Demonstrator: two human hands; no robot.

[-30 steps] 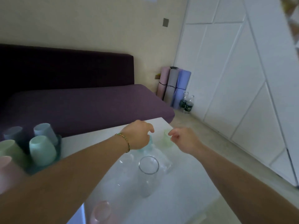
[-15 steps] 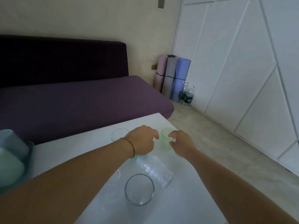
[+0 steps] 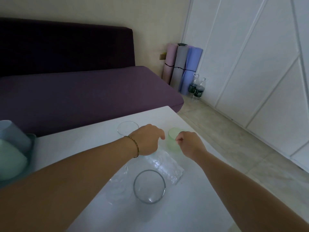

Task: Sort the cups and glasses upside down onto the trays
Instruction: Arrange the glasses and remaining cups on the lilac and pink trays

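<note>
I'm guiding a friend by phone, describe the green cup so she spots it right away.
On the white table, look toward the far right corner. The green cup stands upright there between the two hands, the only tinted one among clear glasses.

- One view only, from a camera worn on the person's head, so nothing is shared with a second view.
- It looks forward and down over the white table (image 3: 192, 206), tilted, toward its far right corner.
- Both forearms enter from the bottom edge, close to the lens.
- Beyond the table's far edge lie a purple sofa (image 3: 83, 91) and white wall panels (image 3: 250, 64).
</note>
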